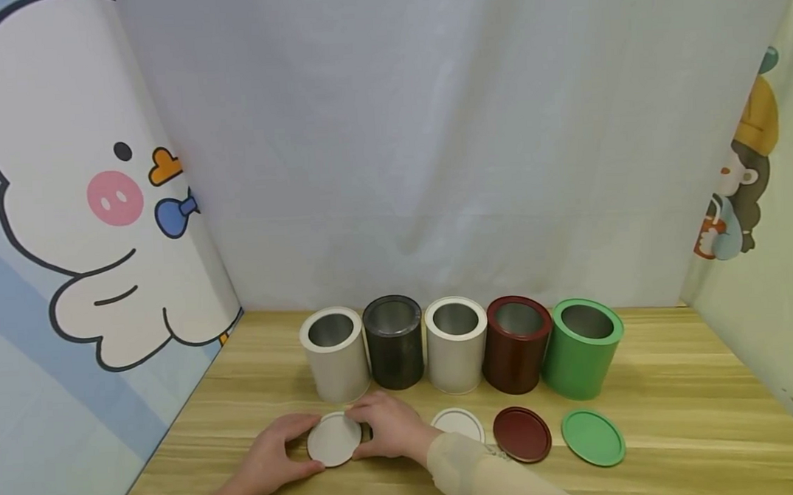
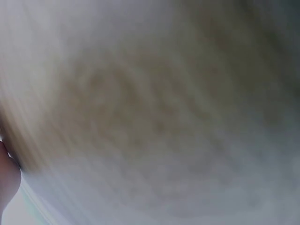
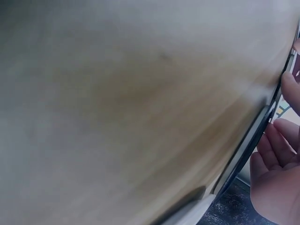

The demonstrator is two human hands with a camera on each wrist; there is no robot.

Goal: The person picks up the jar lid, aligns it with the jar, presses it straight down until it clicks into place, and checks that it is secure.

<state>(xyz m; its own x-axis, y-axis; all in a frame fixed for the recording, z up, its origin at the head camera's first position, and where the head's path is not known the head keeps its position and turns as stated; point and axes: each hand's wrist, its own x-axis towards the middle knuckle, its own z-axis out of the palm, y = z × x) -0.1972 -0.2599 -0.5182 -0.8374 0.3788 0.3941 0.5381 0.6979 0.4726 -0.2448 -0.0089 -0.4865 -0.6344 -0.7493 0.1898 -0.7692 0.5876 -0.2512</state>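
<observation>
A round white lid (image 1: 335, 439) lies low over the wooden tabletop, in front of the leftmost white can (image 1: 338, 368). My left hand (image 1: 272, 451) holds its left edge, thumb at the near side and fingers at the far side. On the opposite edge, my right hand (image 1: 392, 425) grips the lid with thumb and fingers spread around the rim. In the right wrist view that hand's curled fingers (image 3: 276, 154) show at the right border. Only a bit of skin (image 2: 8, 178) appears in the left wrist view, beside blurred wood.
Behind the hands stand a black can (image 1: 396, 351), a second white can (image 1: 456, 356), a dark red can (image 1: 516, 357) and a green can (image 1: 581, 361), all with open tops. Another white lid (image 1: 459, 423), partly behind my right sleeve, a red lid (image 1: 522, 435) and a green lid (image 1: 594, 438) lie rightward.
</observation>
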